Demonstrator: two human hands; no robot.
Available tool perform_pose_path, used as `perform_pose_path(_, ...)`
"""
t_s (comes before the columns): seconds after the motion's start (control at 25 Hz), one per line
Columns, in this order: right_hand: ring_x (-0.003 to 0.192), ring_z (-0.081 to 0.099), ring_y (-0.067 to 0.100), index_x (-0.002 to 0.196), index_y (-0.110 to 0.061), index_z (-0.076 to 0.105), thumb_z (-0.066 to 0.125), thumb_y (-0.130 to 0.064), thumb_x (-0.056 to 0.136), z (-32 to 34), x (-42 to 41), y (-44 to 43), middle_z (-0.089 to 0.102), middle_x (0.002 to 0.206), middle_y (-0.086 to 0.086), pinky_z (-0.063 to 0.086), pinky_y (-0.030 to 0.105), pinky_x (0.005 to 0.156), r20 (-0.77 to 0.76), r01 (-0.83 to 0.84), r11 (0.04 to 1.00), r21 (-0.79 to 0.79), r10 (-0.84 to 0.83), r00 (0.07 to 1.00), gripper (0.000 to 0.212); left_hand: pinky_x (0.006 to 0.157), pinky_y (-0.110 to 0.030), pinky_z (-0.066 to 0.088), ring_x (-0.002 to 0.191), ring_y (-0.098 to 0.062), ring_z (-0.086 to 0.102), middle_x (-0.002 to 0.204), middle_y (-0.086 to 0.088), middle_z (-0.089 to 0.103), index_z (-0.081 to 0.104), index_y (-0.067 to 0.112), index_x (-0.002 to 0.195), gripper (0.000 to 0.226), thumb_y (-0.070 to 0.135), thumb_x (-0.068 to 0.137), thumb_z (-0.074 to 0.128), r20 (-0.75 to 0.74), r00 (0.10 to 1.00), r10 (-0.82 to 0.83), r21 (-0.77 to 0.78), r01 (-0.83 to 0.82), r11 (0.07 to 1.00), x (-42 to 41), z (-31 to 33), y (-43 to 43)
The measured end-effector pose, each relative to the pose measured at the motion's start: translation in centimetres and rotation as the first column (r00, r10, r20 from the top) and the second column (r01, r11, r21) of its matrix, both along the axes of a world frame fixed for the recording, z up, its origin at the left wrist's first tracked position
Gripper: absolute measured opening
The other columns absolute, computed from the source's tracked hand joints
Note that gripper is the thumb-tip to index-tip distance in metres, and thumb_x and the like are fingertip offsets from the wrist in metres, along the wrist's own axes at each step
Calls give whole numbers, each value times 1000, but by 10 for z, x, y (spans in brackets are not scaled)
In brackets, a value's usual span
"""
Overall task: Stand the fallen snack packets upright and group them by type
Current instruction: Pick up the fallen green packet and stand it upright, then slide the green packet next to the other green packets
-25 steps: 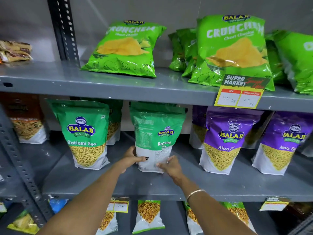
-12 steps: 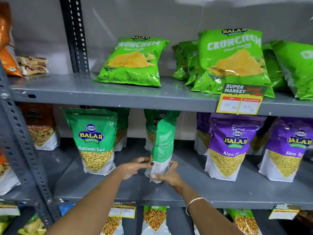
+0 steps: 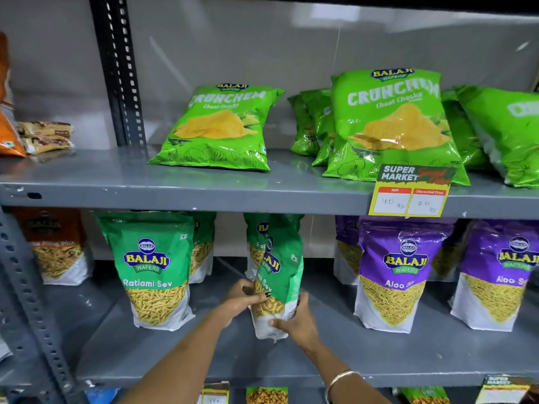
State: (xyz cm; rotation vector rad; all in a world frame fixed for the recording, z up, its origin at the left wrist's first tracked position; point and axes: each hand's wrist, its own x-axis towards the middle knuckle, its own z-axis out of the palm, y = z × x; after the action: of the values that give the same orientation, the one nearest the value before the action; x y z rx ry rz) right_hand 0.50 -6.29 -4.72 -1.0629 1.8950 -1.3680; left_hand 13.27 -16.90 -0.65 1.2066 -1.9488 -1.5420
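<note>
Turned since half a second ago, the green sev pouch [image 3: 277, 275] now shows part of its printed front at an angle instead of its narrow edge, and both hands have shifted with it. It stands upright on the middle shelf [image 3: 335, 357], its base touching the shelf. The left hand [image 3: 243, 298] wraps the pouch's left side low down, fingers curled onto the front. The right hand [image 3: 294, 322] cups the lower right corner, thumb across the white base. Both hands are closed on the pouch.

Left of the pouch stands a Ratlami Sev pouch [image 3: 154, 269], upright and facing forward, well apart from it. Just behind the held pouch, another green pouch [image 3: 256, 243] stands partly hidden. Right of the pouch stand two purple Aloo pouches [image 3: 399, 272], upright. Above the pouch, on the upper shelf [image 3: 175, 191], Crunchem bags [image 3: 221, 129] lean back, and a yellow price tag [image 3: 408, 196] hangs from that shelf's edge.
</note>
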Motion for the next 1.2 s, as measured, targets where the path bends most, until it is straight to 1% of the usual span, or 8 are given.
perform_pose_path(0.28, 79, 57, -1, 103, -23, 55, 81, -4, 59, 6, -59, -5, 58, 91, -3, 45, 9, 67, -62, -140, 985, 103, 146, 987, 54, 115, -43, 29, 138, -27, 32, 152, -10, 30, 12, 8, 147, 107, 10, 65, 80, -13, 998, -55, 77, 56, 995, -8, -11, -28)
perform_pose_path(0.44, 104, 63, 33, 109, -11, 58, 76, 4, 59, 5, -78, -17, 69, 110, 14, 54, 42, 90, -9, -62, 996, 60, 63, 998, 55, 72, -20, 48, 102, -23, 51, 111, -16, 57, 34, 3, 135, 71, -7, 74, 69, -1, 999, 48, 37, -48, 998, -11, -22, -29)
perform_pose_path(0.52, 104, 65, 25, 113, -8, 54, 78, 4, 59, 6, -77, -16, 67, 114, 14, 56, 36, 88, 80, -110, 994, 26, 107, 991, 60, 58, -11, 47, 93, -21, 52, 85, -6, 59, 54, 11, 96, 34, -6, 71, 71, 12, 997, 79, -25, -79, 997, -12, -26, -21)
perform_pose_path(0.72, 115, 60, 27, 127, -4, 41, 88, -12, 44, 1, -70, -23, 61, 126, 16, 53, 41, 95, 225, -228, 973, -26, 228, 947, 96, 97, -44, 48, 108, -29, 59, 112, -15, 63, 47, 25, 88, 55, 11, 47, 80, -33, 986, 166, -46, -167, 985, -10, -35, -10)
perform_pose_path(0.92, 118, 56, 28, 121, -6, 43, 88, -11, 53, 1, -74, -27, 60, 125, 10, 54, 36, 94, 130, -243, 965, 103, 229, 965, 82, 101, -39, 44, 120, -27, 51, 133, -13, 52, 41, 10, 118, 70, 10, 62, 81, 32, 988, 149, -55, -147, 988, -5, -28, 0)
perform_pose_path(1.0, 104, 62, 25, 115, -3, 50, 86, -17, 54, 12, -73, -23, 63, 115, 13, 53, 40, 92, 19, -261, 915, 306, 268, 963, 72, 93, -30, 40, 123, -26, 47, 129, -9, 47, 37, 3, 130, 73, 10, 70, 77, 120, 981, 150, -46, -146, 988, 7, -24, 4)
perform_pose_path(1.08, 62, 63, 15, 87, -1, 57, 73, -15, 73, 31, -69, -13, 62, 78, 10, 56, 30, 67, -28, -265, 786, 558, 336, 941, 25, 80, -28, 38, 93, -21, 56, 102, -10, 56, 57, 6, 102, 34, 16, 75, 74, 274, 950, 147, -85, -128, 988, 33, -21, 2)
perform_pose_path(1.2, 39, 52, 15, 61, -7, 51, 64, -18, 82, 54, -52, -2, 53, 55, 8, 54, 24, 51, 50, -273, 595, 756, 363, 931, 27, 65, -37, 46, 63, -18, 50, 72, -7, 53, 52, 11, 69, 29, 31, 77, 71, 451, 874, 180, -76, -164, 984, 81, -6, -4)
